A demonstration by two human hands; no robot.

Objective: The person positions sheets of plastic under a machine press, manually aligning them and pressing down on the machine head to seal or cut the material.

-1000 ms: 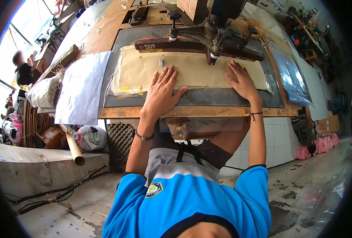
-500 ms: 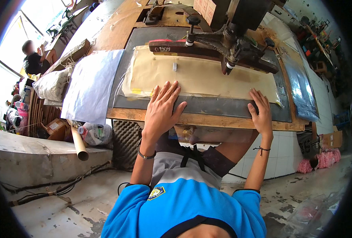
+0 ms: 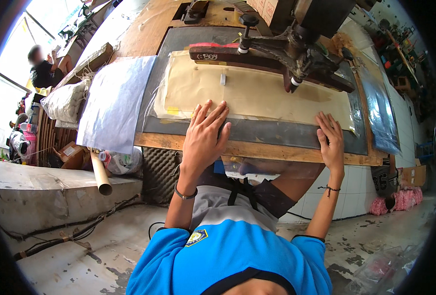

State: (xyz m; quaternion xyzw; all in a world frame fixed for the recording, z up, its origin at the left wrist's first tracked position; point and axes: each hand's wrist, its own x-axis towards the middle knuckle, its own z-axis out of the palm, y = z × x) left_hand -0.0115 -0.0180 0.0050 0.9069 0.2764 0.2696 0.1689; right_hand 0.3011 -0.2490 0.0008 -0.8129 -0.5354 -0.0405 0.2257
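Observation:
A wide beige sheet lies on a dark grey pad, with clear film showing past its ends. My left hand rests its outstretched fingers on the sheet's near edge, left of the middle. At the right end of that edge, my right hand lies with fingers extended and fingertips on or by the sheet. Neither hand grips anything. A small pale grey block sits on the sheet beyond my left hand. Above its far side spans a dark bar, part of a heavy metal press.
The wooden table edge runs below my wrists. A pale translucent sheet drapes off the left side; clear plastic film lies at right. A cardboard tube juts out lower left. Another person sits far left.
Both hands stay at the sheet's near edge. The left thumb has drawn in toward its fingers, and the right hand's fingers sit a little closer together. The view has shifted slightly.

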